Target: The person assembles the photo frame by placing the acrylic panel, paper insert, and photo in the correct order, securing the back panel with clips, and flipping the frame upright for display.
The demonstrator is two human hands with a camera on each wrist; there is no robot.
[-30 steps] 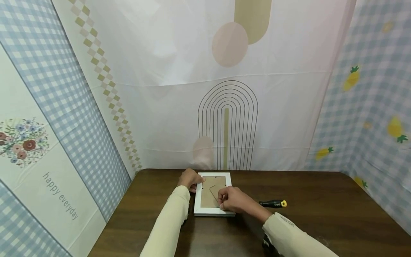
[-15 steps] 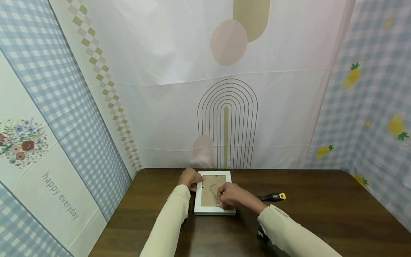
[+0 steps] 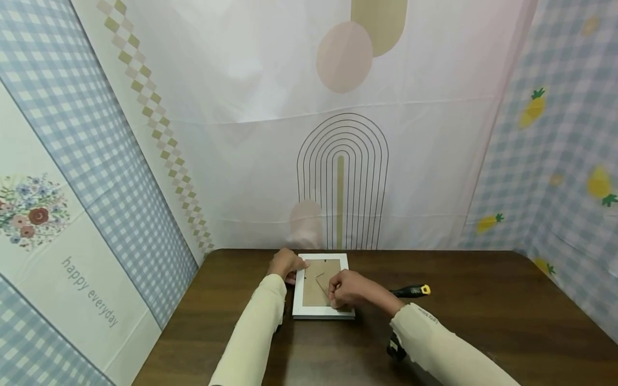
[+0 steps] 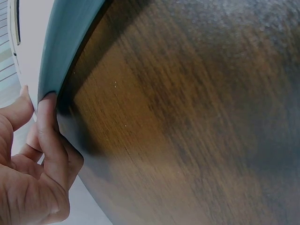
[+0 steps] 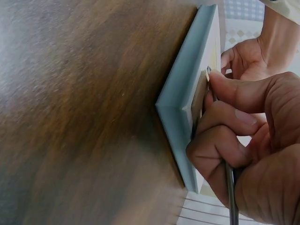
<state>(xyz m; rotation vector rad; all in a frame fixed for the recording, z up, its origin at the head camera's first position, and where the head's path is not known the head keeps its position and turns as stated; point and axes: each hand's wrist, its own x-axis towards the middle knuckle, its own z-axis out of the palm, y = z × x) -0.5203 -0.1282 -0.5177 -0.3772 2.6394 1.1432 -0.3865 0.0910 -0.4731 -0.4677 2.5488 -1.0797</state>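
Observation:
A white picture frame (image 3: 299, 295) lies back side up on the table, its brown backing board (image 3: 318, 268) showing with small dark tabs along the inner edge. My left hand (image 3: 285, 264) grips the frame's left side near the far corner; in the left wrist view the thumb is on top and a finger presses the outer side. A screwdriver is in my right hand (image 3: 346, 289), its metal shaft (image 5: 231, 199) passing through the curled fingers. Thumb and forefinger pinch it near the tip, at the backing's near edge. The black and yellow handle (image 3: 410, 291) sticks out beyond the right wrist.
The frame and both hands are over a dark brown wooden table (image 3: 463, 316), close to its far edge. A white patterned cloth (image 3: 251, 177) hangs right behind that edge. Checked cloths hang at the left and right sides. A black device (image 3: 396, 346) sits under the right sleeve.
My right hand and the screwdriver have shifted slightly, the handle moving a little toward the far edge. The left hand keeps its grip on the frame. The head view has tilted slightly.

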